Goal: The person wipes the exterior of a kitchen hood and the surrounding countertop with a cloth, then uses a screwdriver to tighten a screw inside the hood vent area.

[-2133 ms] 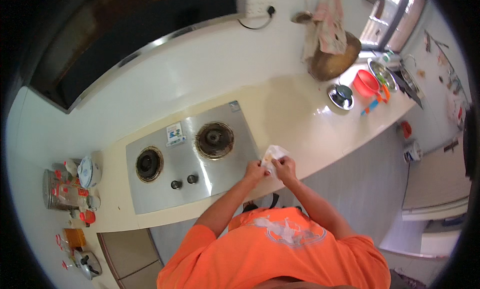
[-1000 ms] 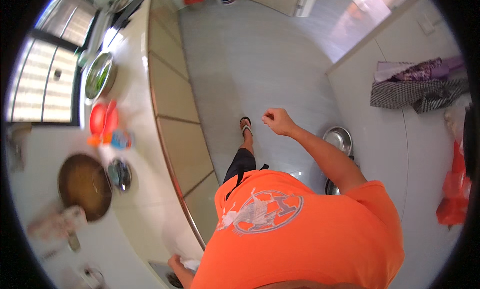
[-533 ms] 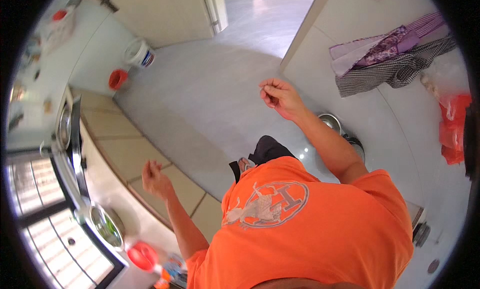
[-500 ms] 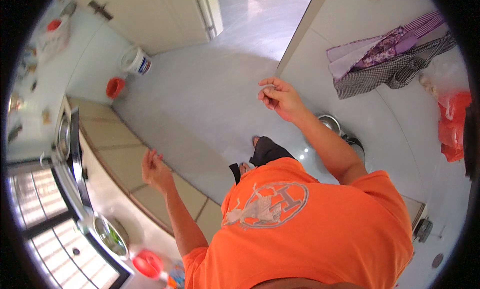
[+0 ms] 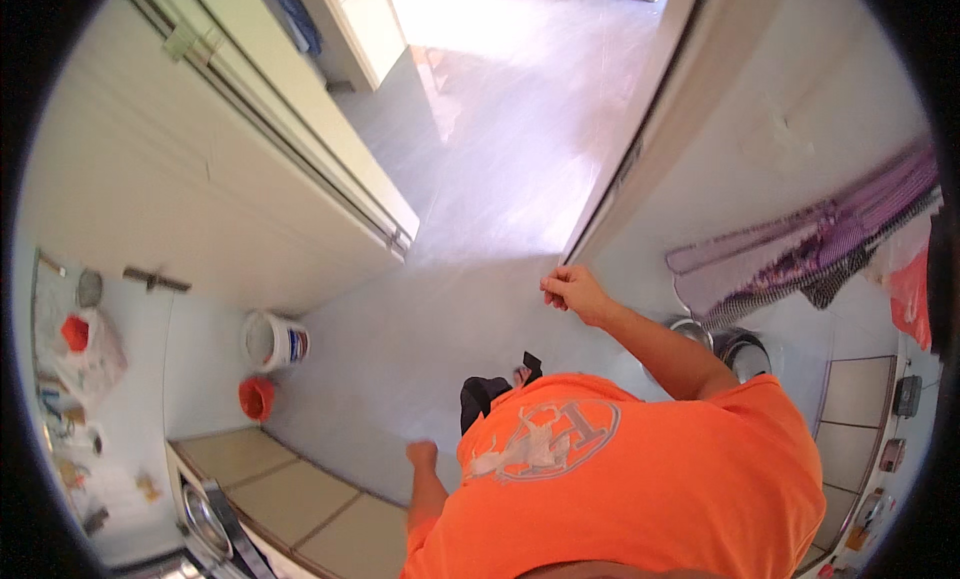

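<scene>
Grey floor beside flat beige cabinet doors, dark-seamed.

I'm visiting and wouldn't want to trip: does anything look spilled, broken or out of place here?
Nothing stands out as odd, spilled or broken. The white bucket and red container sit side by side on the floor near the door; they look slanted, but the wide lens bends things toward its rim.

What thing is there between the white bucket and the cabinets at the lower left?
A red container sits between the white bucket and the cabinets, as the head view shows.
</scene>
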### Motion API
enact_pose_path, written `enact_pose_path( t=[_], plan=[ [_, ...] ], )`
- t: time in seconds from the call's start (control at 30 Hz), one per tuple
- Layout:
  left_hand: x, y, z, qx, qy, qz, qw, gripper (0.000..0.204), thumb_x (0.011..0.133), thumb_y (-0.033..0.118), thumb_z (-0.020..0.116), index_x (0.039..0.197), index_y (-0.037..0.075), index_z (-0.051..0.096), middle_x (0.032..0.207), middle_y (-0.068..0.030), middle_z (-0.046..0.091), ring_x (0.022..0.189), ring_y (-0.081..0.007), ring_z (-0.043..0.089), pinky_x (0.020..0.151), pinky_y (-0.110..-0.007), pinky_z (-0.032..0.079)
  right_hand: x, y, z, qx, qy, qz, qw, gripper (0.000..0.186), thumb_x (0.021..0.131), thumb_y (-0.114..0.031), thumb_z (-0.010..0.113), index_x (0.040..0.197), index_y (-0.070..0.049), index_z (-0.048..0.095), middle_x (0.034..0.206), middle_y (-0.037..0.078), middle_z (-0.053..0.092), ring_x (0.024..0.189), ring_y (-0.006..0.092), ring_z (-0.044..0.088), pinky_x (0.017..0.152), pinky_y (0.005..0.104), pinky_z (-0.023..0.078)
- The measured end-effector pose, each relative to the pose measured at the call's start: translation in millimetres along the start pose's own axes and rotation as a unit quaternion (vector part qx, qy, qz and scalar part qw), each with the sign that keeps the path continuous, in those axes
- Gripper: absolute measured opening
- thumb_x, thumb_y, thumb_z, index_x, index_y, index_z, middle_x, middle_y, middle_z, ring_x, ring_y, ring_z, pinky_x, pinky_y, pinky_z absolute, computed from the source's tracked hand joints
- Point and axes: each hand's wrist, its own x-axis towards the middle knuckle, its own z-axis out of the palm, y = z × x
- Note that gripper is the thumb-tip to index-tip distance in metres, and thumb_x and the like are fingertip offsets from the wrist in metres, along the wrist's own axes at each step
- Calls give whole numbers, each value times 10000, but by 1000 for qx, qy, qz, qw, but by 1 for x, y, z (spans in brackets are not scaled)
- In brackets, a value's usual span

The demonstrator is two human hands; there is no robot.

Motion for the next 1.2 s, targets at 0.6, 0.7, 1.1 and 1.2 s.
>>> enact_pose_path(
  t=[0.6,0.7,1.1,1.2],
  plan=[
    [510,67,-533,-211,199,217,932,323,835,298,568,776,20,719,785,-216,692,743,-396,685,722,-470,538,355,-175,-43,-35,219,12,975,327,936,-289,632,875,25,698,674,76,666,581,118,591,525,280,479],
    [580,157,-677,-249,242,234,908,303,864,259,566,794,-4,700,739,-207,680,717,-364,682,684,-464,525,403,-155,-97,-24,275,25,961,280,919,-251,654,877,22,698,674,82,666,568,126,591,518,292,482],
    [757,262,-750,-375,-100,88,917,274,811,237,647,698,-5,709,608,-110,662,499,-209,625,511,-359,519,592,-218,-334,71,364,108,922,262,923,-216,579,971,14,696,754,105,697,582,135,603,494,282,465],
    [765,309,-793,-239,-104,165,951,319,830,274,675,719,-24,704,606,-128,656,488,-216,615,493,-364,498,634,-244,-390,64,377,118,917,297,947,-277,596,927,5,690,728,94,683,582,133,597,493,286,460]
  ],
)
